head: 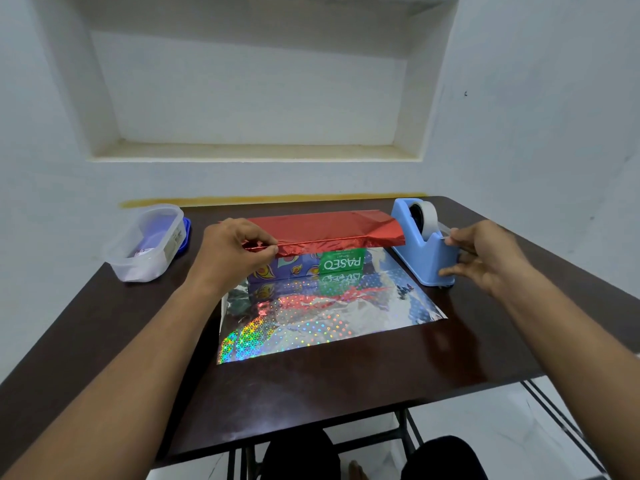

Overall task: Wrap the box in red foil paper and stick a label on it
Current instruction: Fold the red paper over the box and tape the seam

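Observation:
A purple patterned tissue box (pixel 304 266) with a green label lies on a sheet of foil paper (pixel 322 320) whose silver holographic side faces up. The sheet's far flap, red side up (pixel 322 226), is folded over the box top. My left hand (pixel 235 251) pinches the flap's front edge against the box at its left end. My right hand (pixel 485 258) is at the blue tape dispenser (pixel 420 244), thumb and forefinger pinching the tape end at its cutter.
A clear plastic container (pixel 145 244) with a blue lid beneath it stands at the back left of the dark brown table (pixel 346 375). The table's far edge meets a white wall with a recessed niche. My knees show below the near edge.

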